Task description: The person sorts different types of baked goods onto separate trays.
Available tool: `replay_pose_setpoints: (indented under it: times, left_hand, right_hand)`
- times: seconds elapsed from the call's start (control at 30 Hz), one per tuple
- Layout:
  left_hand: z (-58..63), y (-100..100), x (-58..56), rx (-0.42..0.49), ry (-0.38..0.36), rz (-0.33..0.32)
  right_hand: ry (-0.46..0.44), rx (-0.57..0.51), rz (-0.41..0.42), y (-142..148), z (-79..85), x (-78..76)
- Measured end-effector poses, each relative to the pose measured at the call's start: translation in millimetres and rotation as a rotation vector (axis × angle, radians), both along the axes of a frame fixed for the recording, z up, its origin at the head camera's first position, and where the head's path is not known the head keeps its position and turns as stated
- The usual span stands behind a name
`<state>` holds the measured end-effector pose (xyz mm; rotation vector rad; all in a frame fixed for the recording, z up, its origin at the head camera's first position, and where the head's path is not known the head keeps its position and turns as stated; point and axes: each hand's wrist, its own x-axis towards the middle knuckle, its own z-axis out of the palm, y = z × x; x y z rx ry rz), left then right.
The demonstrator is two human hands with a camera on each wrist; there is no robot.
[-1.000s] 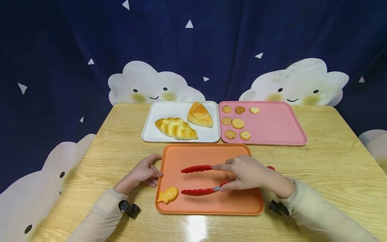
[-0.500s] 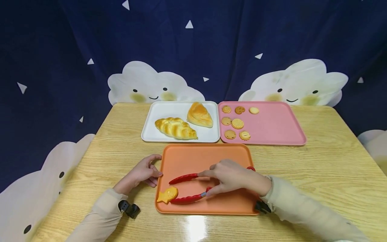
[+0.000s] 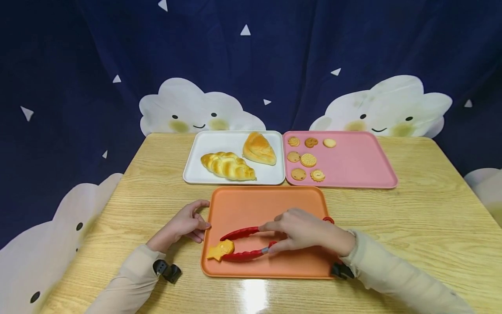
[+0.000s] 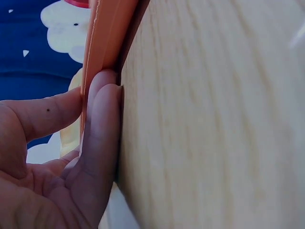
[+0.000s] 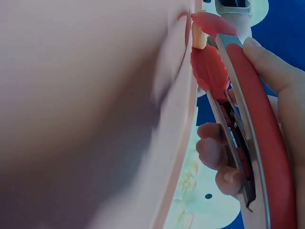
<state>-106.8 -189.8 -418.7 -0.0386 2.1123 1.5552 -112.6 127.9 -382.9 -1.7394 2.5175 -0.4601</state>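
My right hand [image 3: 300, 229] holds red tongs [image 3: 243, 255], fingers on one arm and thumb on the other. Their tips reach either side of a yellow fish-shaped cookie [image 3: 221, 250] in the front left corner of the orange tray [image 3: 270, 198]. The right wrist view shows the pale cookie edge [image 5: 198, 38] between the scalloped red tips. At the tray's left rim, my left hand [image 3: 188, 222] grips the edge. In the left wrist view its thumb lies against one side of the rim, with fingers [image 4: 100, 124] along the outer side by the table.
Behind stands a white tray [image 3: 204, 141] bearing a braided bread [image 3: 227, 165] and a wedge-shaped bread [image 3: 259, 149]. Beside it a pink tray [image 3: 361, 161] has several small cookies [image 3: 308, 160] on its left half. All rest on a wooden table [image 3: 423, 209] before a blue curtain.
The right hand has moved left with the tongs, bringing their tips to both sides of the fish cookie. The cookie has shifted slightly right and back. The left hand has stayed put.
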Motion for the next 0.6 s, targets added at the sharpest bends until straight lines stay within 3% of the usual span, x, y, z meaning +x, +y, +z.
replay_pose_setpoints:
  times: [0.27,0.6]
  left_hand:
    - [-1.1,-0.4,-0.8,-0.002,-0.006,0.007]
    - [-1.2,-1.1,-0.4,0.001,-0.004,0.0]
  right_hand:
    - [-0.023,-0.027,-0.032,11.7,5.0,-1.0]
    - [-0.034,-0.032,-0.139,36.8,9.0,-4.4]
